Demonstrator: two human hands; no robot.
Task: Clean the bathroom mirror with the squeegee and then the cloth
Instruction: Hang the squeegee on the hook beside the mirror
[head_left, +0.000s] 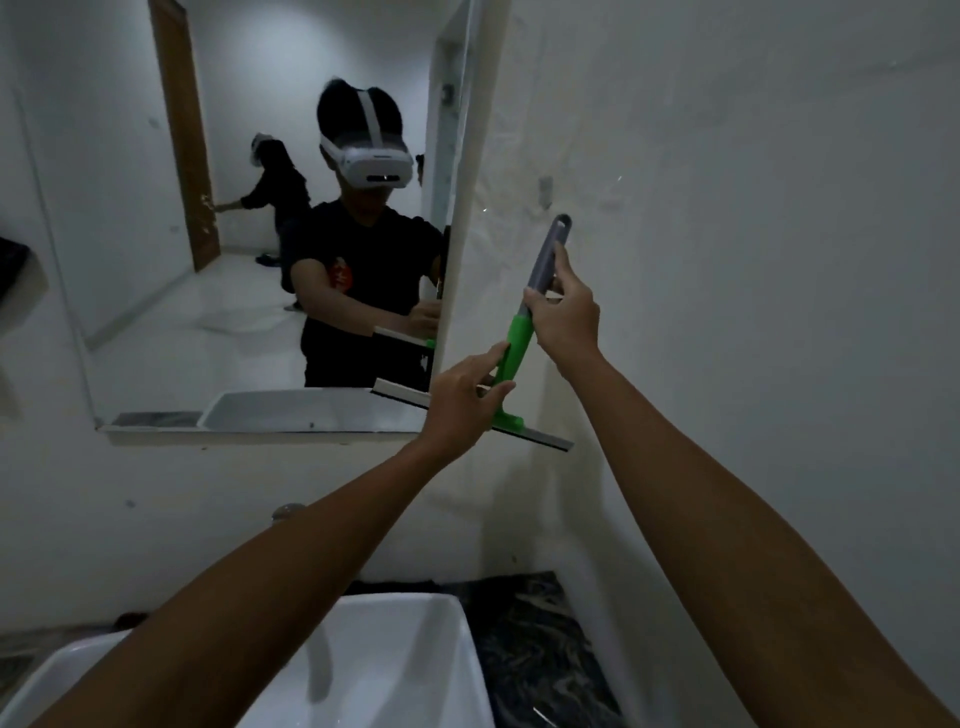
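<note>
Holding squeegee (511, 343), apparently both hands.

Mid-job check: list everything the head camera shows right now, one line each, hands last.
mirror: one, white-edged, on the wall at left, reflecting the room
squeegee: one, grey and green handle, white blade, held at the mirror's lower right corner
sink: one, white, bottom centre
countertop: one, dark marbled, right of the sink
wall: white, scuffed, right of the mirror
cloth: none visible
left hand: one, on the green neck above the blade
right hand: one, gripping the grey handle
</note>
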